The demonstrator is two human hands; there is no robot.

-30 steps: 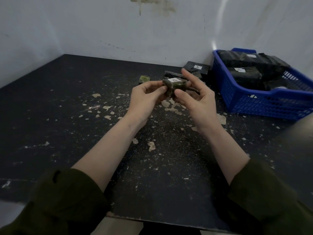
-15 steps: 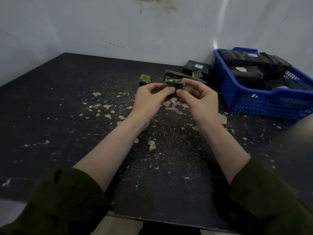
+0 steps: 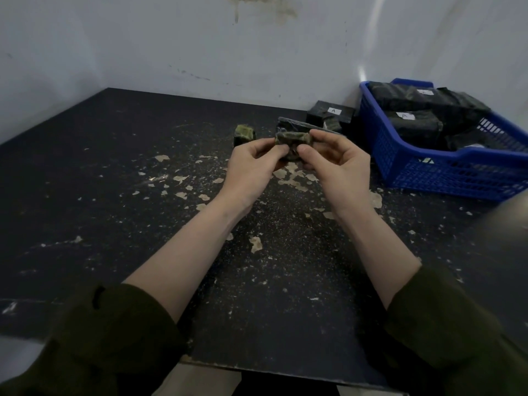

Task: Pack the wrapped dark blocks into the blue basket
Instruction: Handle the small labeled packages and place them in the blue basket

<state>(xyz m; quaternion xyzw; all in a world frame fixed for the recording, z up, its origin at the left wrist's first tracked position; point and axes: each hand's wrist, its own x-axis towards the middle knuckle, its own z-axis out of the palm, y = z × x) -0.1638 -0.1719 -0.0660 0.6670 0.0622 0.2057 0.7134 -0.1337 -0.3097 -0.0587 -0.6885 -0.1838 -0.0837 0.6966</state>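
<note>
I hold a small dark greenish block in clear wrap above the middle of the black table. My left hand pinches its left end and my right hand pinches its right end. Its underside is hidden by my fingers. Another small greenish block stands on the table just left of my hands. The blue basket sits at the far right and holds several large wrapped dark blocks with white labels.
A labelled black wrapped block lies against the wall left of the basket, with a flat dark packet in front of it. Pale flakes litter the black table. White walls close the back and left.
Both hands turned the small block over, so its white label no longer shows, and now grip it by its two ends. The block on the table came into view.
</note>
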